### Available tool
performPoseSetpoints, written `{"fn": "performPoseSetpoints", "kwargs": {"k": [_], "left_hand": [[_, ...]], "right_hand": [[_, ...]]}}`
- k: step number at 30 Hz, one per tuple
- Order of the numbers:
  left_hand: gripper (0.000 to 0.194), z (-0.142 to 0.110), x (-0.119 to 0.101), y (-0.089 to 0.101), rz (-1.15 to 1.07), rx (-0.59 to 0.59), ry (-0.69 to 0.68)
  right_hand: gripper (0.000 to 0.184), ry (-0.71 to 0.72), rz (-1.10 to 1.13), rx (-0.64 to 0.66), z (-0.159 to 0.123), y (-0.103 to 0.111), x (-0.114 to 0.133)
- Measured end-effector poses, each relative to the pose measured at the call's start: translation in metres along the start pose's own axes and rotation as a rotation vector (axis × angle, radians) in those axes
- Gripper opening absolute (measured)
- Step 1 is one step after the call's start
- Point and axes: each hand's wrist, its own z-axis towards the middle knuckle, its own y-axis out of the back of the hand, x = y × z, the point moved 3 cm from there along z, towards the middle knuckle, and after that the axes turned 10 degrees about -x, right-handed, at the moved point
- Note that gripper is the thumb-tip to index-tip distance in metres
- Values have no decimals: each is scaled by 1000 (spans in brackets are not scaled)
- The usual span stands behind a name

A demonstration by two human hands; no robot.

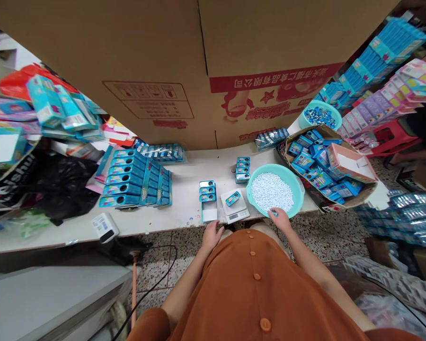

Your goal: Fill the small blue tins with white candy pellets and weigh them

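A: How is the right hand (280,219) placed?

B: It is brought to the near rim of the turquoise basin (297,192), with the fingers drawn together. A small bluish patch is seen at the fingertips, but whether it is a held object or part of the basin cannot be told, nor can the exact closure of the grip.

A: And the left hand (210,236)?

B: It is held at the near edge of the table (184,189), with the thumb parted from the fingers; nothing is seen gripped in it. The white-lined box (209,212) is placed just beyond the fingertips, and three small tins (207,191) are lined up at its far end.

A: What is found between the hands?

B: A white scale (238,216) is set on the table, left of the basin, and a single blue tin (233,198) is laid slantwise on it. The basin is partly filled with white pellets (271,189). Farther off, a short row of tins (243,170) is stood between scale and basin.

A: And farther out?

B: To the left, blue display boxes (128,180) are stacked, with a white device (105,227) laid nearer. To the right, small blue boxes (315,177) are heaped in an open carton. The far side is closed off by a large cardboard box (156,57).
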Motion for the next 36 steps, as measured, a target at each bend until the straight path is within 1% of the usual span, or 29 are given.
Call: {"fn": "performPoseSetpoints", "kwargs": {"k": [2,5,7,8,10,12,13,15,16,18,20,22,23,24,26,28,29,31,36], "left_hand": [[46,15,-18,0,-13,-91,-42],[67,45,-45,-3,-44,-206,-74],[72,67,-55,-7,-53,-246,-69],[68,77,-58,-9,-54,-245,-63],[54,94,-59,-14,-64,-182,-53],[40,104,-61,-15,-96,-98,-62],[36,107,-63,-12,-110,-79,-75],[32,107,-75,1,-129,-102,-128],[31,106,-86,11,-136,-131,-169],[29,100,-114,34,-154,-189,-259],[29,94,-148,55,-179,-236,-351],[30,91,-178,67,-186,-258,-430],[31,92,-191,68,-180,-249,-460],[31,94,-200,65,-167,-227,-484],[30,101,-212,52,-128,-150,-521],[28,107,-217,36,-93,-74,-558],[29,109,-218,30,-87,-56,-575],[31,111,-219,23,-92,-62,-593],[29,115,-215,15,-99,-97,-591]], "right_hand": [[35,-9,0,5,0,0,0],[35,-6,3,23,0,1,0],[35,7,4,30,0,1,1],[35,12,3,29,-1,1,1],[34,18,3,19,-1,0,2],[34,18,10,7,-2,0,2],[33,16,14,-1,-2,0,3],[33,8,23,-21,-3,-1,4],[32,5,28,-31,-3,-1,4],[31,3,41,-48,-4,-1,6],[29,0,54,-56,-4,0,7],[28,-14,58,-59,-4,0,7],[28,-22,59,-60,-4,0,7],[28,-28,60,-62,-4,0,7],[28,-23,63,-63,-4,0,7],[28,-2,66,-52,-4,0,6],[28,8,65,-42,-4,1,6],[28,21,60,-24,-5,1,6],[28,6,59,-1,-4,2,7]]}}
